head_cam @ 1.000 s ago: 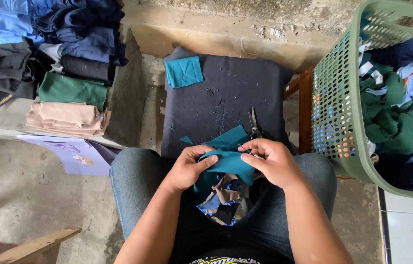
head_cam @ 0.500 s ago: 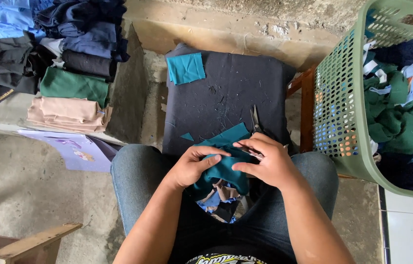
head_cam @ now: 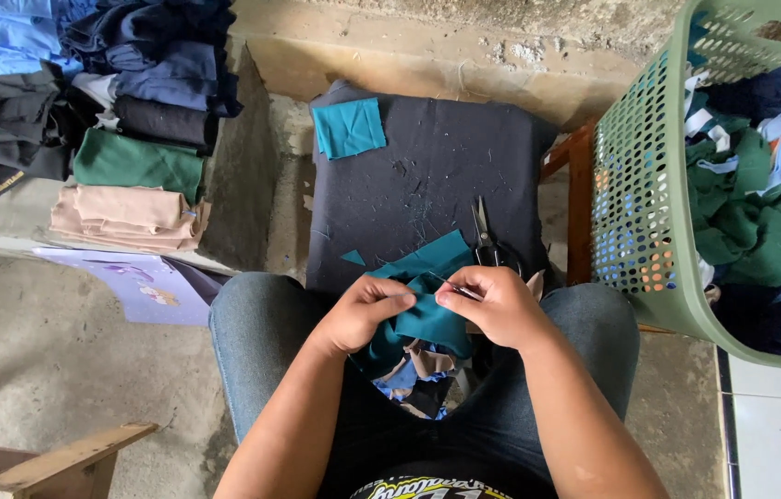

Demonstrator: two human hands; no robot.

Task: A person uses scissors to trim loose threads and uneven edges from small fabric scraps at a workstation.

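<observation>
**A:** Head view, looking down: your left hand (head_cam: 367, 314) and right hand (head_cam: 492, 305) meet over your lap, at the near edge of the dark cushion (head_cam: 446, 157). What do you have there?

**B:** You pinch a teal cloth (head_cam: 427, 319) with both. Left fingers curl shut on its left edge; right thumb and forefinger close on the top edge, with a thin thread or needle (head_cam: 451, 285) running between the 2 hands. Too fine to tell which.

**A:** Where does the cloth lie?

**B:** It hangs from your fingers down between your knees, its upper part spread onto the cushion. Under it, in your lap, sits a heap of scraps (head_cam: 418, 374) in tan, blue and black.

**A:** And around you?

**B:** Scissors (head_cam: 486, 238) lie shut on the cushion, just beyond your right hand. 1 teal square (head_cam: 349, 127) rests at the cushion's far left corner, well apart from your hands, and 1 small teal chip (head_cam: 353, 258) lies near the left edge. To your right stands a green basket (head_cam: 640, 212) full of clothes. To your left, folded clothes (head_cam: 122, 139) are stacked on a ledge, with a pale lilac sheet (head_cam: 132, 286) below them.
</observation>
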